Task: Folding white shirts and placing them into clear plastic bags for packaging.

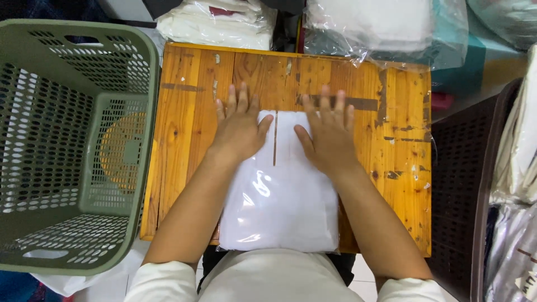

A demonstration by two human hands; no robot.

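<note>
Left hand: the left hand (pixel 239 127) lies flat, palm down, fingers spread and straight, on the far left corner of a flat white garment sealed in a clear plastic bag (pixel 279 196); the fingertips reach past the bag's far edge onto the wood, and it grips nothing.
Right hand: the right hand (pixel 330 134) lies flat in the same way on the far right corner of the bag, fingers open and pointing away from the person, thumb angled in toward the middle.
Gap between hands: the two thumbs stand apart, with a narrow brown line on the bag showing between them.
Bagged garment: it lies in the middle of an orange-brown wooden plank table (pixel 184 140), its near edge at or just over the table's near edge, close to the person's body; light glints off the plastic on its left half.
Table surface: worn, with dark scuffed patches and bits of tape toward the far and right side.
Left of table: a large olive-green perforated plastic laundry basket (pixel 72 151) stands just beside the table's left edge.
Right of table: a dark brown perforated plastic basket (pixel 475 184) stands against the right edge, with more bagged pale items (pixel 517 223) beyond it.
Far side: a stack of white folded fabric in plastic (pixel 218 22) sits past the far left edge, and a clear plastic bag of white cloth (pixel 375 28) overlaps the far right edge.
Person: white sleeves at the near edge of view, forearms bare.
</note>
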